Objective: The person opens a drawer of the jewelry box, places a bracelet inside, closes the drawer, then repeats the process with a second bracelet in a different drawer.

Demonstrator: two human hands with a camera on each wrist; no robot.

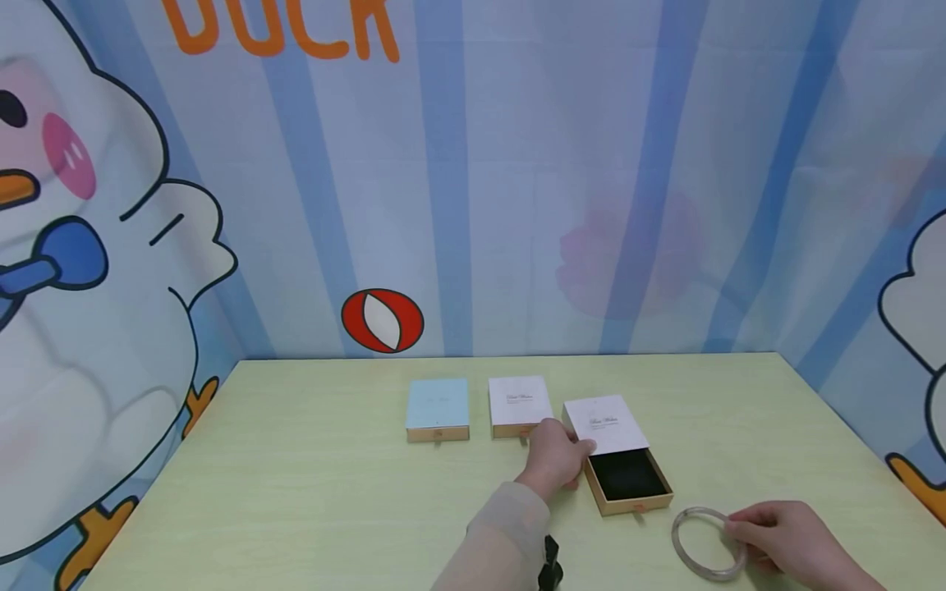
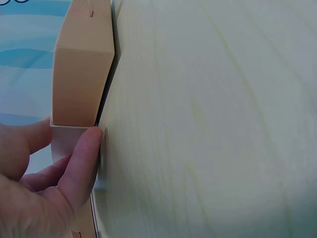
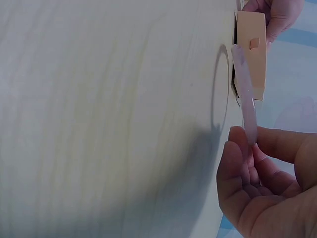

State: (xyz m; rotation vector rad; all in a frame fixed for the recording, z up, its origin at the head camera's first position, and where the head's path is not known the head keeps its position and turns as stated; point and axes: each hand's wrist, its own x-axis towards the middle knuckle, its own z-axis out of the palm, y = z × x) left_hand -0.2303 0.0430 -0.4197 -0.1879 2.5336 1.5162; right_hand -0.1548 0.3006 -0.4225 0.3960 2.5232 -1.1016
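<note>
My right hand (image 1: 791, 540) pinches a pale, translucent bangle (image 1: 683, 552) between thumb and fingers at the front right. The bangle (image 3: 246, 91) is held tilted just above the table, its shadow lying beside it. Left of it, a white-lidded drawer box (image 1: 608, 423) has its tan drawer (image 1: 631, 502) pulled partly out, showing a black lining (image 1: 628, 474). My left hand (image 1: 553, 455) holds that box's sleeve at its left side, thumb over the top edge. From the left wrist, the fingers (image 2: 81, 163) curl against the sleeve's side, near where the drawer (image 2: 79, 87) comes out.
Farther back stand a second white box (image 1: 520, 402) and a light blue box (image 1: 438, 404), both with drawers pushed in. They sit in a row on the pale wooden table (image 1: 310, 484). A blue striped cloth backdrop (image 1: 510, 205) with cartoon ducks rises behind and at the sides.
</note>
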